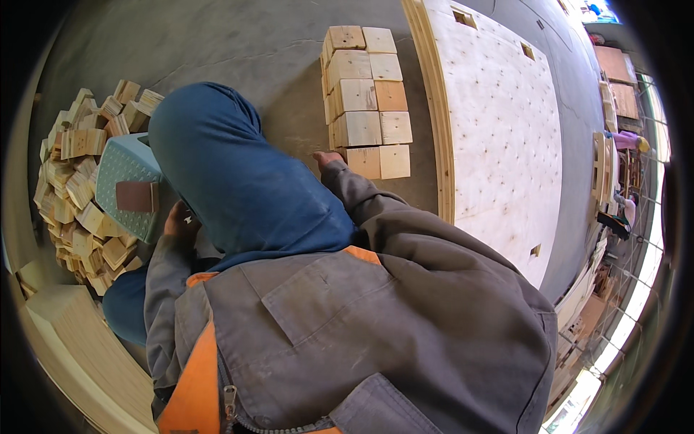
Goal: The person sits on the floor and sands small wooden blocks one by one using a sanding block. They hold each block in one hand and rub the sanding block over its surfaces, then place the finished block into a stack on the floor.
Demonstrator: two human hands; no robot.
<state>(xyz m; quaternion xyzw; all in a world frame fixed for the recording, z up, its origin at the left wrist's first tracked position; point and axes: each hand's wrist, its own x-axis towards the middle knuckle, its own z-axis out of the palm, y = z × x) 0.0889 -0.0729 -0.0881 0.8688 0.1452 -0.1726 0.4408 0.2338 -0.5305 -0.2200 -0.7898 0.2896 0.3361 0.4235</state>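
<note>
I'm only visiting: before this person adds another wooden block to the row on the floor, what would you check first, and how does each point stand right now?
1. Right hand at the near end of the double row of pale square wooden blocks: ok.
2. Row lies straight beside the big plywood sheet: ok.
3. Left hand holding a block: cannot tell, partly hidden by the knee.
4. Loose heap of wooden blocks within the left hand's reach: ok.
5. Bare concrete floor beside the row: ok.
</note>
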